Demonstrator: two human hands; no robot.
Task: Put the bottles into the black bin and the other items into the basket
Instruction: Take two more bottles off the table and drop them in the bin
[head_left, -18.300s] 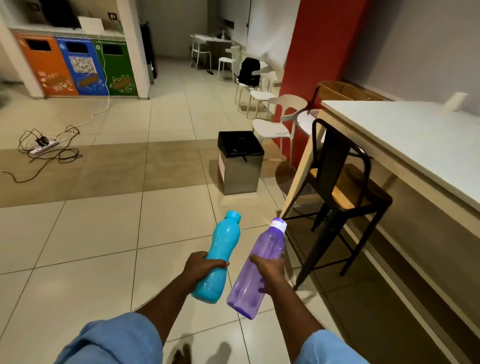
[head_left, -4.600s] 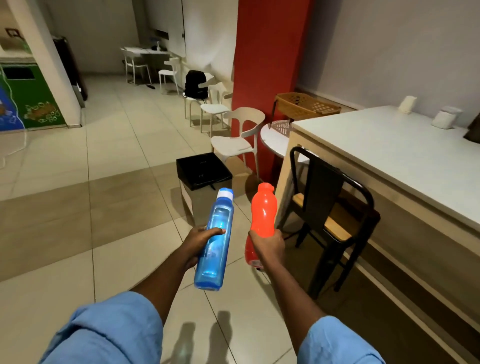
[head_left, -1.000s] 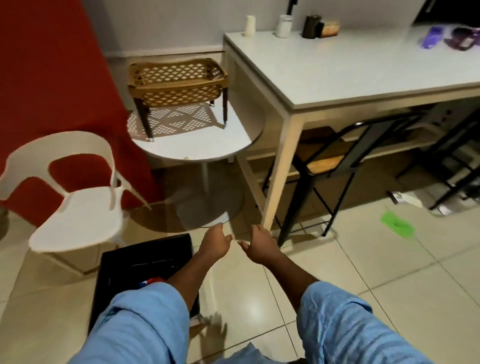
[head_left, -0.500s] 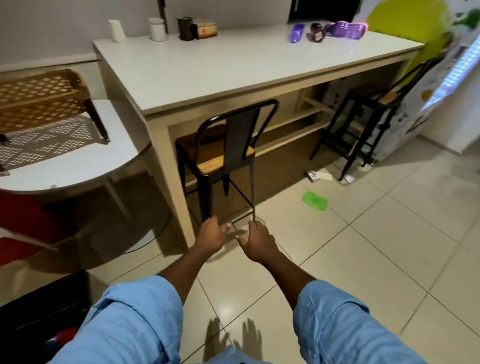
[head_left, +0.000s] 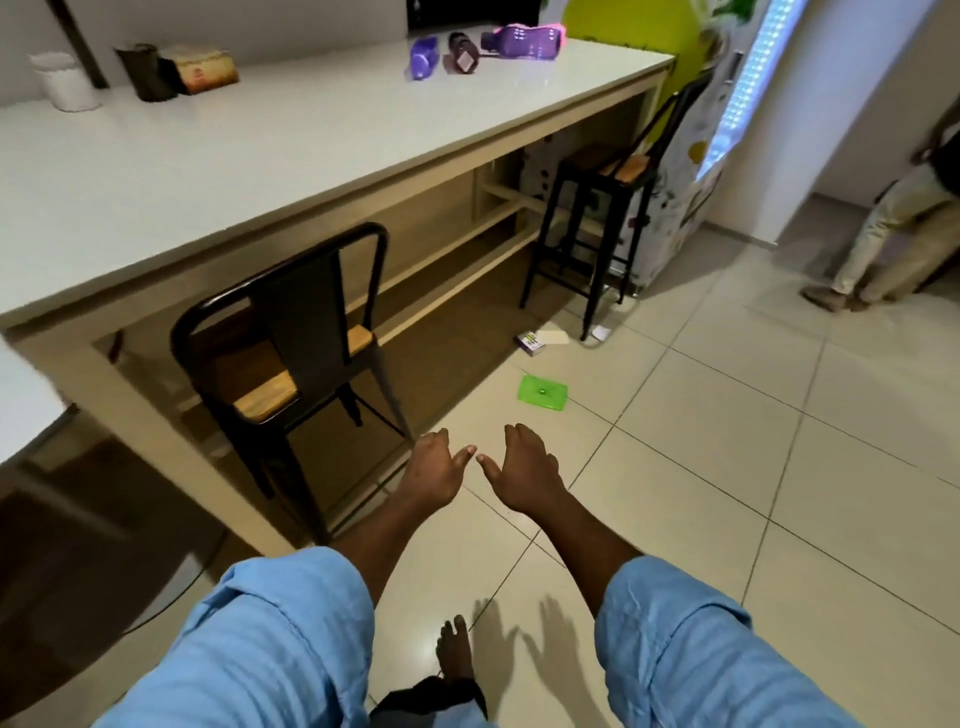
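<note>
My left hand and my right hand hang side by side above the tiled floor, both empty with fingers loosely apart. A flat green lid lies on the floor just beyond them. Farther off, near a stool's legs, lie a small purple box and a white card. On the far end of the long white table lie a purple bottle, a dark bottle and a small purple bottle. Neither the black bin nor the basket is in view.
A black chair with a wooden seat stands under the table to my left. A tall black stool stands at the table's far end. A white cup, a dark cup and a box sit at the table's back. A person's legs show at right.
My view has swung right, away from the round table, basket and bin. The green lid and box on the floor are now closer. Both hands stay empty and have spread slightly.
</note>
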